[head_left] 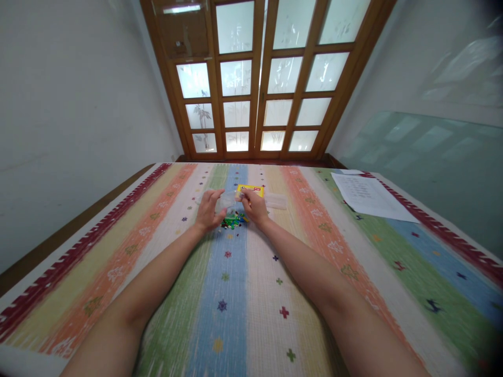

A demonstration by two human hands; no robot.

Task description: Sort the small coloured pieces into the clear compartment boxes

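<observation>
Between my two hands is a clear plastic container (227, 201), its exact shape hard to make out against the cloth. My left hand (209, 210) curls around its left side, thumb toward me and fingers on the far side. At the right edge of the plastic, my right hand (254, 205) has its thumb and fingers closed in a pinch. A heap of small coloured pieces (234, 222), mostly green with some blue, red and yellow, lies on the cloth just below the container. Behind my right hand a yellow printed card or packet (251, 187) is partly covered.
A clear plastic tray or lid (277, 201) lies to the right of my right hand. Paper sheets with writing (371, 195) rest at the table's right side. The striped tablecloth (231, 324) covers the table, with walls beside it and wooden glazed doors (259, 94) beyond.
</observation>
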